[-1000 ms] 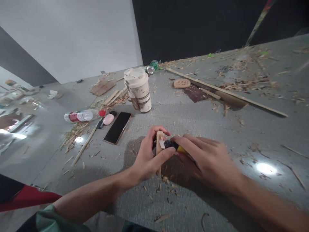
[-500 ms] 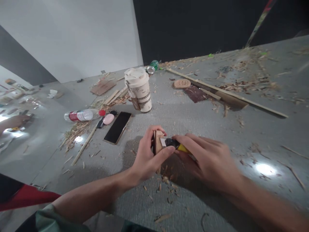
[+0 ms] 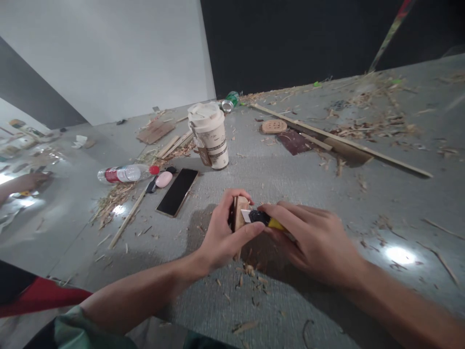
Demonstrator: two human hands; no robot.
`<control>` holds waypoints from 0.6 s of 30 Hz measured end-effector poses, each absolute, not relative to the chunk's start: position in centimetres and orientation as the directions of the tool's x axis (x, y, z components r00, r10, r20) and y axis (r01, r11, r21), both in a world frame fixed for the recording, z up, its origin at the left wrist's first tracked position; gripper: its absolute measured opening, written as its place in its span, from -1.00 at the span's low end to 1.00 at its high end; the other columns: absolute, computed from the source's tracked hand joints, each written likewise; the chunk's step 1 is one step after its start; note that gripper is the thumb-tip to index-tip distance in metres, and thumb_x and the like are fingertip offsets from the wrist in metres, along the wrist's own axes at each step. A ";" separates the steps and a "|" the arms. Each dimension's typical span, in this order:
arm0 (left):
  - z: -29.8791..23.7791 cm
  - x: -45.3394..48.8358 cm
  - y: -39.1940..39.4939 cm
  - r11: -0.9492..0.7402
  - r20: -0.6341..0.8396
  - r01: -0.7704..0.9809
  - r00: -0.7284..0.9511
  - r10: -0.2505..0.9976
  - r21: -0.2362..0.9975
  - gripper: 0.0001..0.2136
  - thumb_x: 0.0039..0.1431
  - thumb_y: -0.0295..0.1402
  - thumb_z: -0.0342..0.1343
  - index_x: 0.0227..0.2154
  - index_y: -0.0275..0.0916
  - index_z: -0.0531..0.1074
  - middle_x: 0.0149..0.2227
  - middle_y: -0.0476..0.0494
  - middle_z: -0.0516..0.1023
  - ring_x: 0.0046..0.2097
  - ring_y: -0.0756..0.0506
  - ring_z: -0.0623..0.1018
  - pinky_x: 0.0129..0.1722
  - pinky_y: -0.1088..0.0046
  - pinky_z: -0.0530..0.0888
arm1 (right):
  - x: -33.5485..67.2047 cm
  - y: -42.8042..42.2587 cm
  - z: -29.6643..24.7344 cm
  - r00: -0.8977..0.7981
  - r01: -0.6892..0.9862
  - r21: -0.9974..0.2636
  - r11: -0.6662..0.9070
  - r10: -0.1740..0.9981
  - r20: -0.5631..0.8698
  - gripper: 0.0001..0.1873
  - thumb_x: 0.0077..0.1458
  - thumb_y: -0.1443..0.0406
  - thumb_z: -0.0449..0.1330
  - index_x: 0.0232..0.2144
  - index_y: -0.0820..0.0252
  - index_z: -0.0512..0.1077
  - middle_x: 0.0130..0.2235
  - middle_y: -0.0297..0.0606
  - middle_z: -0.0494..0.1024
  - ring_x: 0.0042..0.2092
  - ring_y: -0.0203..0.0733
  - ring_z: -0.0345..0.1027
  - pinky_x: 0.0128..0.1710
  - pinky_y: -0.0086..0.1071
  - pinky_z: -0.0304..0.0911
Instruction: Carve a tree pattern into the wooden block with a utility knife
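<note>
My left hand (image 3: 222, 232) is wrapped round a small piece of wood (image 3: 240, 211), which stands on edge near the middle of the table. Its thumb reaches right, close against the front of a yellow and black utility knife (image 3: 262, 217). That knife is gripped in my right hand (image 3: 312, 237), and its bare blade lies against the pale face of the wood. Part of the wood is hidden by my left fingers, and most of the knife's handle by my right hand. Wood shavings (image 3: 250, 271) lie on the table just below both hands.
A lidded paper cup (image 3: 209, 138) stands beyond my hands. Left are a phone (image 3: 178, 192), a pink oval object (image 3: 163, 179) and a plastic bottle (image 3: 125, 173) on its side. Wood strips (image 3: 381, 154) and a carved wooden piece (image 3: 274, 126) lie at right. Another person's hand (image 3: 31, 182) is far left.
The wood piece has turned or shifted very slightly in my left hand, and more of its pale face shows beside the blade. Both hands keep nearly the same place.
</note>
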State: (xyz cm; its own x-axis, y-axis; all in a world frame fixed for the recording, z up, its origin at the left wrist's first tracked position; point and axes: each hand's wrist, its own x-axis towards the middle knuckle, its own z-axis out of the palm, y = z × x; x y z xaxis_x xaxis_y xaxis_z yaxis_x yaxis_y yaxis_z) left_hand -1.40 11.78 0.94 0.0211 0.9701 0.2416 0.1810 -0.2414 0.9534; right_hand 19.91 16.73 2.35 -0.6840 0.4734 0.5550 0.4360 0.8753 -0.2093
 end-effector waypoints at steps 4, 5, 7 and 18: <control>1.2 -1.3 11.6 -0.258 0.261 0.187 0.008 0.965 0.948 -0.64 0.28 -0.09 0.34 -0.01 -0.12 0.40 -0.18 -0.09 0.51 -0.21 -0.09 0.47 -0.26 0.35 0.41 | 19.7 16.3 2.4 -0.652 0.473 -0.169 0.865 0.472 0.593 -0.81 0.50 0.29 0.05 0.00 0.19 0.44 -0.20 -0.20 0.71 -0.34 -0.17 0.61 -0.42 -0.32 0.30; 1.2 -1.3 11.6 -0.263 0.267 0.181 0.002 0.964 0.947 -0.64 0.29 -0.11 0.34 -0.01 -0.12 0.40 -0.16 -0.09 0.52 -0.20 -0.08 0.47 -0.25 0.35 0.41 | 19.7 16.2 2.3 -0.644 0.479 -0.169 0.861 0.476 0.599 -0.82 0.50 0.30 0.06 0.00 0.19 0.44 -0.22 -0.22 0.71 -0.35 -0.17 0.60 -0.42 -0.33 0.29; 1.3 -1.1 11.5 -0.276 0.282 0.175 -0.011 0.959 0.945 -0.66 0.29 -0.14 0.35 0.00 -0.13 0.41 -0.13 -0.10 0.53 -0.20 -0.07 0.48 -0.23 0.35 0.42 | 19.6 16.1 2.3 -0.632 0.488 -0.173 0.855 0.483 0.606 -0.83 0.49 0.30 0.07 -0.01 0.18 0.44 -0.23 -0.24 0.70 -0.35 -0.17 0.60 -0.43 -0.32 0.29; 1.2 -1.0 11.3 -0.262 0.278 0.197 -0.058 0.959 0.945 -0.66 0.29 -0.19 0.36 0.01 -0.12 0.43 -0.07 -0.11 0.53 -0.19 -0.06 0.48 -0.20 0.34 0.44 | 19.3 15.7 2.5 -0.603 0.504 -0.218 0.836 0.521 0.604 -0.81 0.49 0.32 0.07 -0.03 0.19 0.48 -0.24 -0.23 0.71 -0.36 -0.21 0.59 -0.43 -0.33 0.32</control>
State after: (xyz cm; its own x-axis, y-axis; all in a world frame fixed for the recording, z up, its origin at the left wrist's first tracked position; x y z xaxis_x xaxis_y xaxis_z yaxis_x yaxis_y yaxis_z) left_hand -1.01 11.31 1.18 -0.0578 0.9587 0.2784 0.1972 -0.2624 0.9446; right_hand 19.30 15.67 2.54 -0.6032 0.5211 0.6038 0.5035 0.8359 -0.2184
